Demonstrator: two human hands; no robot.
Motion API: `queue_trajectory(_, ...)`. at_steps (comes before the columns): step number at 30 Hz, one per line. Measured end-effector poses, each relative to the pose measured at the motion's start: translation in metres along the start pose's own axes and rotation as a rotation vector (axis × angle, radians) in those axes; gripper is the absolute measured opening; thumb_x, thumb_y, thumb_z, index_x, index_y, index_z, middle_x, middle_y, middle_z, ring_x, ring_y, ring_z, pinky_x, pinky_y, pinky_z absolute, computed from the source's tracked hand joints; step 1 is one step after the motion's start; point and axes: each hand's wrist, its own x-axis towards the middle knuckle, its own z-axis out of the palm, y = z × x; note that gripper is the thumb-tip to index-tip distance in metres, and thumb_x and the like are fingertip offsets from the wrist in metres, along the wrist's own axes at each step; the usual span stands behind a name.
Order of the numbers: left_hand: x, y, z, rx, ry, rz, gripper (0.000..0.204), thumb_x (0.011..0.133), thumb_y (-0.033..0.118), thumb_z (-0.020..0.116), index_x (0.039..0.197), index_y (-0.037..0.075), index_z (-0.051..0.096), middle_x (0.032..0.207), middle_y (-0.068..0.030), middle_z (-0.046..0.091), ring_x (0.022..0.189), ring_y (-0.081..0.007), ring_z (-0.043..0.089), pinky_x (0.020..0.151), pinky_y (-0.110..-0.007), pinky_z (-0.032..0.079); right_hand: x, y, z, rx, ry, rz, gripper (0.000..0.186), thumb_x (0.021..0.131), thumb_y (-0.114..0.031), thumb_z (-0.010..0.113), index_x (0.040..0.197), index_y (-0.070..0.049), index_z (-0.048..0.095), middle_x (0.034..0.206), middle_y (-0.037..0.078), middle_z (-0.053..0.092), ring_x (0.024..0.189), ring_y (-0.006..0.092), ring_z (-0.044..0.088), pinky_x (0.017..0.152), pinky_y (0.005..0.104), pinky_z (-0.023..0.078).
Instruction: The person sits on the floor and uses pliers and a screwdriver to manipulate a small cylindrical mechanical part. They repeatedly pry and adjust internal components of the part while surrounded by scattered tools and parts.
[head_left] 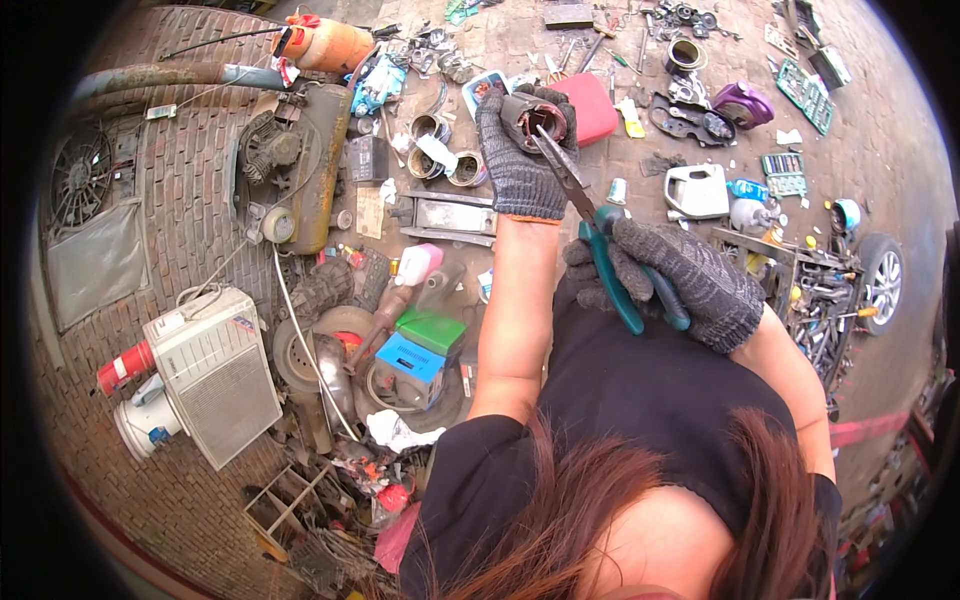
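At my far left, a cream metal box (225, 400) sits tilted by the brick paving; next come a rusty tank (320, 200) and, beyond it, an orange gas bottle (330, 45); nearer the middle stand a blue box (412, 358) and an open tin (467, 170); my left hand (525, 180), in a grey knitted glove, is raised with its fingers curled around a dark round metal part (517, 125), its open mouth facing me; a red case (592, 108) lies just beyond; my long-nosed pliers (567, 180) point into that mouth, though whether their tips pinch anything there is too small to tell; my gloved right hand (690, 275) grasps their teal handles; further right are a white jug (697, 190), a purple jug (742, 105) and a car wheel (885, 283).
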Motion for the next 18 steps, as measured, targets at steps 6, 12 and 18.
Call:
queue_trajectory(6, 0.004, -0.004, 0.003, 0.084, 0.033, 0.096, 0.032, 0.085, 0.038, 0.058, 0.088, 0.006, 0.059, 0.078, -0.0100, 0.063, 0.073, -0.0273, 0.063, 0.063, -0.040, 0.056, -0.004, -0.009, 0.008, 0.121, 0.013, -0.019, 0.051, 0.092, -0.044, 0.054, 0.119, -0.001, 0.056, 0.108, 0.010, 0.062, 0.099, 0.0191, 0.060, 0.085, 0.0298, 0.050)
queue_trajectory(12, 0.002, -0.003, 0.006, 0.105, 0.019, 0.066, 0.032, 0.085, 0.039, 0.058, 0.087, 0.007, 0.059, 0.078, -0.0095, 0.064, 0.072, -0.0266, 0.063, 0.064, -0.040, 0.056, -0.001, -0.002, -0.003, 0.164, -0.044, 0.007, 0.050, 0.092, -0.043, 0.055, 0.118, -0.001, 0.056, 0.110, 0.011, 0.062, 0.102, 0.0199, 0.060, 0.085, 0.0294, 0.050)
queue_trajectory(18, 0.009, -0.004, 0.002, 0.053, 0.017, 0.069, 0.042, 0.086, 0.043, 0.058, 0.098, 0.003, 0.058, 0.088, -0.0116, 0.063, 0.078, -0.0258, 0.063, 0.067, -0.035, 0.059, 0.003, 0.000, -0.008, 0.000, 0.016, -0.014, 0.046, 0.094, -0.044, 0.050, 0.098, 0.000, 0.063, 0.088, 0.009, 0.063, 0.080, 0.0143, 0.061, 0.071, 0.0260, 0.049)
